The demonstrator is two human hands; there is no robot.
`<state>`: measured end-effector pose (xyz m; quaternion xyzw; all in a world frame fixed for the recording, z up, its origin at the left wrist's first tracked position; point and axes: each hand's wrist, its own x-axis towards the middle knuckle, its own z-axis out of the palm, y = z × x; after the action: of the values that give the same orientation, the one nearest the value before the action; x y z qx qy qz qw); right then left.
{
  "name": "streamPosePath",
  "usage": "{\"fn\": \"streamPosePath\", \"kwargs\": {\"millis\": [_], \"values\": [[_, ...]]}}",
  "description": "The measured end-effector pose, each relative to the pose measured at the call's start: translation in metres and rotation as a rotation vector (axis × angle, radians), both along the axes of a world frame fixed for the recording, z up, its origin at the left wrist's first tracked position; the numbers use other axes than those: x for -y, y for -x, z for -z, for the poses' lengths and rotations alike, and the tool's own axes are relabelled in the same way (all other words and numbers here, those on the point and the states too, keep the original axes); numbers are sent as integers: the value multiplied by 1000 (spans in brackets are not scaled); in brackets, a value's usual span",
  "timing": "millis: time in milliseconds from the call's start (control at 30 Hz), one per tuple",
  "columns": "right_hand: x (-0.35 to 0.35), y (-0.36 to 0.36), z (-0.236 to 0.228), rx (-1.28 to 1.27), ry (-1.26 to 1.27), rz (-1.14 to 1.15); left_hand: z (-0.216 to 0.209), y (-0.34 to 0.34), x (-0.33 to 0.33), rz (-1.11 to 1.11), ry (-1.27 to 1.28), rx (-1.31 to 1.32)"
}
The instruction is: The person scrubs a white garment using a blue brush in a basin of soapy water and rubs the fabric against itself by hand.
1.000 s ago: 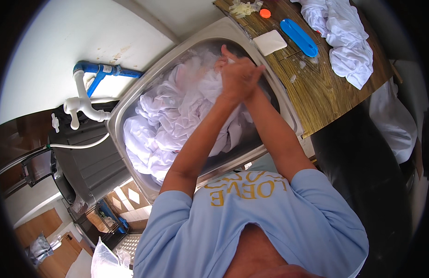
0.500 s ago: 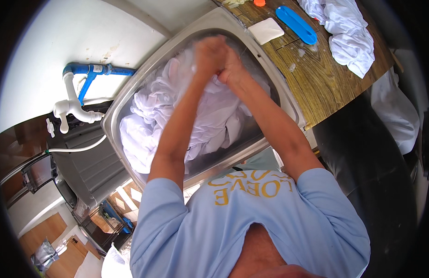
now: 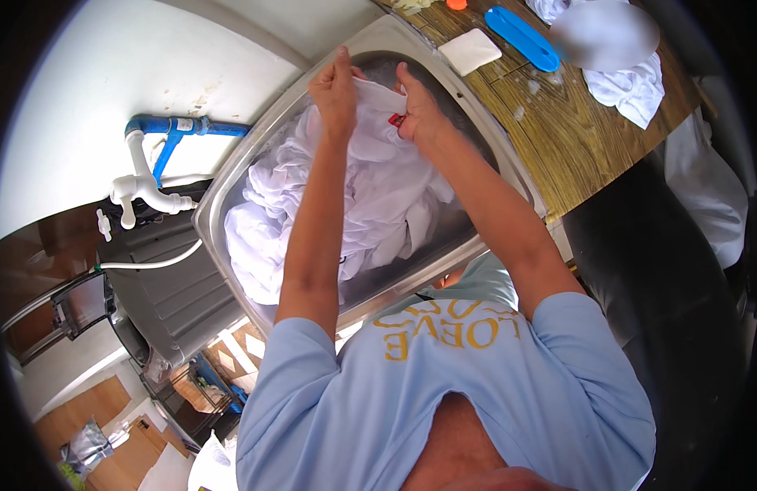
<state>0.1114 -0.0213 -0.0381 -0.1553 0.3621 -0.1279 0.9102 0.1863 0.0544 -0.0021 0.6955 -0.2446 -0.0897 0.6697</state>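
A heap of wet white clothes (image 3: pixel 358 204) fills the metal sink (image 3: pixel 513 176). Over its far end, my left hand (image 3: pixel 336 98) is closed on one edge of a white garment (image 3: pixel 380 96), thumb pointing up. My right hand (image 3: pixel 421 110) grips the same garment a little to the right, so a strip of cloth spans the two hands. Beside my right fingers shows a small red patch (image 3: pixel 396 120), perhaps a label on the cloth. The rest of the garment merges into the heap below.
Right of the sink, a wood-patterned counter (image 3: pixel 558 139) holds a pale soap-like block (image 3: pixel 469 51), a long blue brush-like object (image 3: pixel 523 38) and more white cloth (image 3: pixel 628 88), partly blurred. A white tap (image 3: pixel 141 186) on a blue pipe (image 3: pixel 174 127) stands at left.
My hands were together, blurred by motion, over the far end of the sink. They have moved apart, with white cloth stretched between them and the red patch now visible.
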Motion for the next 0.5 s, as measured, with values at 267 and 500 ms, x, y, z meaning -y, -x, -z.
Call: {"fn": "streamPosePath", "kwargs": {"millis": [267,500], "values": [[-14,0,-16,120,-68,-33,17,-1,13,172,-461,620],[-5,-16,56,821,194,-13,39,26,27,21,-97,1024]]}}
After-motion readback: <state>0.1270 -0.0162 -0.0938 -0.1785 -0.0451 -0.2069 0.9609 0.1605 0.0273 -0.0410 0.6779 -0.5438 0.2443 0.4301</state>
